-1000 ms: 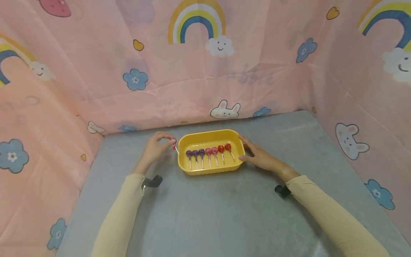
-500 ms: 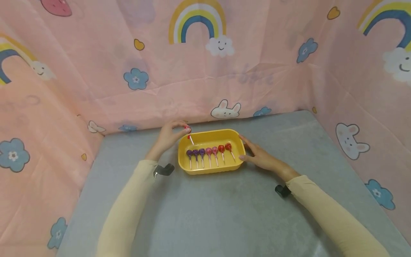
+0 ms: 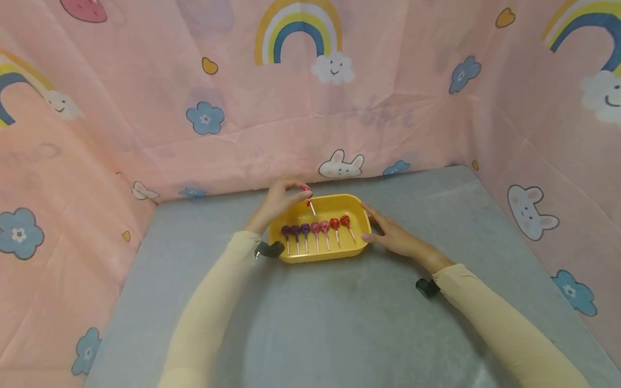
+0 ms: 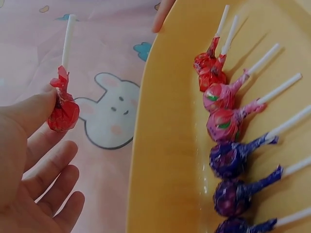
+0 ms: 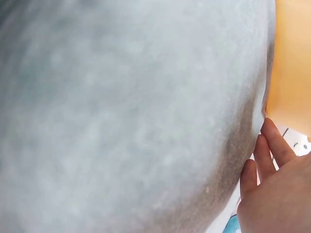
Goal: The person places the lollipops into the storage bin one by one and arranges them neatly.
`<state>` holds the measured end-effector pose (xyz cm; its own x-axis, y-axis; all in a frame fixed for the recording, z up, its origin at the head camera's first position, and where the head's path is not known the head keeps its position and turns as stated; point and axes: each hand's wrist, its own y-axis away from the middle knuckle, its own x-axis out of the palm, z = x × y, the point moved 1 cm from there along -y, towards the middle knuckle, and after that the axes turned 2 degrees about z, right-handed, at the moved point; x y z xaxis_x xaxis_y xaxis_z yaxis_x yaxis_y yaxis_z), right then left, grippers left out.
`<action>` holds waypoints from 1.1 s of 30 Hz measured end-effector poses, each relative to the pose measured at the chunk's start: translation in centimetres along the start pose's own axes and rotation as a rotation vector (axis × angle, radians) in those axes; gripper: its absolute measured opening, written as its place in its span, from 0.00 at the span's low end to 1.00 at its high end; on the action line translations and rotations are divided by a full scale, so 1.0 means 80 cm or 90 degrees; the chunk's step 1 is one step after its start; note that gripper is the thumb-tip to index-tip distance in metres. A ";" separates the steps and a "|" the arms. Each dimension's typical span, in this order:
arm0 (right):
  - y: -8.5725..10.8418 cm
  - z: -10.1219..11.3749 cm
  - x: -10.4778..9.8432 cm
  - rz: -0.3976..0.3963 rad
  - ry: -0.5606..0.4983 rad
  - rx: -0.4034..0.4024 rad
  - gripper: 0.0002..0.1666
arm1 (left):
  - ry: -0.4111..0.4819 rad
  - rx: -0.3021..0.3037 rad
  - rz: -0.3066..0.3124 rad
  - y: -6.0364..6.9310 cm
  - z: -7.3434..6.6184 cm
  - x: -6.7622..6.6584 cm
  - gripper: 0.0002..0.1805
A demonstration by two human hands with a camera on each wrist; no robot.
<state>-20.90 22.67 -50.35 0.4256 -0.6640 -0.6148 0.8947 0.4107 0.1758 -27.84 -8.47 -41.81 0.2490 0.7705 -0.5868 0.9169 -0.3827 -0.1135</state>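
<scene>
My left hand pinches a red-wrapped lollipop by its head, over the back part of the yellow tray. In the left wrist view that lollipop sits between thumb and forefinger, white stick upward, the other fingers loose. A row of lollipops lies in the tray: three purple ones at the left, two pink ones in the middle, two red ones at the right. My right hand rests against the tray's right end, with its fingers fairly straight. Its thumb is out of the right wrist view.
The tray stands on a grey table near its back edge. Pink cloth printed with rainbows, rabbits and flowers hangs behind and at both sides. A dark wrist camera hangs under the left wrist, another under the right.
My left hand has carried the red lollipop rightward from beside the tray's left end to above its back part. The right hand and the tray stay where they were.
</scene>
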 end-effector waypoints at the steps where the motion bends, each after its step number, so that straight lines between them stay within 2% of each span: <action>1: 0.000 0.000 0.000 0.000 0.000 0.000 0.52 | -0.001 0.003 0.003 -0.003 -0.001 0.003 0.14; 13: -0.001 0.001 -0.003 -0.001 0.010 -0.003 0.53 | -0.001 0.052 0.027 -0.025 -0.015 0.052 0.13; 22: -0.002 -0.001 -0.003 -0.002 0.017 -0.025 0.52 | -0.014 0.040 0.042 -0.033 -0.020 0.089 0.16; 33: -0.002 -0.003 -0.003 0.000 0.017 -0.023 0.52 | -0.009 0.022 0.058 -0.036 -0.022 0.115 0.18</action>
<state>-21.15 22.89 -50.43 0.4214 -0.6472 -0.6353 0.8890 0.4332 0.1484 -27.68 0.58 -45.47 0.3262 0.7240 -0.6078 0.8794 -0.4682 -0.0858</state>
